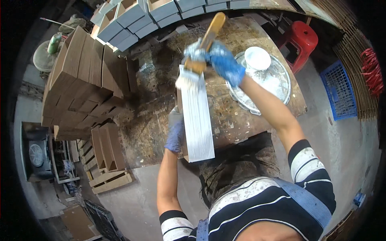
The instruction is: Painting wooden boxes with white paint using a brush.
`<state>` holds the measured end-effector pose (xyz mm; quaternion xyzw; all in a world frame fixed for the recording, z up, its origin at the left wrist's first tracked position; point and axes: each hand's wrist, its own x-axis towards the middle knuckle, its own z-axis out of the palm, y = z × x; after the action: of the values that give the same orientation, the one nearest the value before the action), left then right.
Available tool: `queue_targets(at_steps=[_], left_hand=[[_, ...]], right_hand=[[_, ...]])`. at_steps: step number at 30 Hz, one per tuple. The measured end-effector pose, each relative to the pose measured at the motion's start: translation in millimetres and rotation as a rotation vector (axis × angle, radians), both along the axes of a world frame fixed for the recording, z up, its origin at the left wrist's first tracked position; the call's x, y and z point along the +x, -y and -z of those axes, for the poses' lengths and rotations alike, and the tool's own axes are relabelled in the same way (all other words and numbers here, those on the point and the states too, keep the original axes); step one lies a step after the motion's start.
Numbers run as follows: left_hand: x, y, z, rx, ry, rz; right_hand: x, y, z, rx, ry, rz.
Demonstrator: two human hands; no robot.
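Observation:
A long, narrow wooden box (197, 124) lies lengthwise in front of me, its upward face coated in streaky wet white paint. My left hand (175, 127), in a lilac glove, grips its left side; part of the fingers is hidden. My right hand (213, 58), in a blue glove smeared with white, is closed around a broad paintbrush (214, 30) with a wooden handle. The bristles, loaded with white and blurred, touch the far end of the painted face. To the right, a round paint-covered tub (286, 86) carries a white bowl (258, 57).
The stained wooden table (157, 136) holds tall stacks of bare brown boxes (76, 68) at left. White-painted boxes (161, 16) are stacked along the far side. Beyond the table's right edge stand a red stool (301, 40) and a blue crate (339, 92). A wooden pallet (110, 180) sits lower left.

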<state>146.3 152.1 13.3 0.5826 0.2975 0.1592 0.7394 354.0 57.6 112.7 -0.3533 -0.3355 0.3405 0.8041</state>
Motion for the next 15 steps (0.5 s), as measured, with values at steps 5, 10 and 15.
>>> queue_targets(at_steps=[5,10,15], left_hand=[[-20.6,-4.2,13.2,-0.179,-0.002,0.059],[-29.5,-12.5,27.3,-0.464,0.002,-0.007],[-26.6,-7.5,18.0,-0.478,0.073,-0.041]], right_hand=[[43.0,-12.8,-8.8,0.075,0.212,0.136],[-81.6,58.1,12.5,-0.181,0.021,-0.173],[-57.5,45.0,23.8,-0.064,-0.234,-0.111]])
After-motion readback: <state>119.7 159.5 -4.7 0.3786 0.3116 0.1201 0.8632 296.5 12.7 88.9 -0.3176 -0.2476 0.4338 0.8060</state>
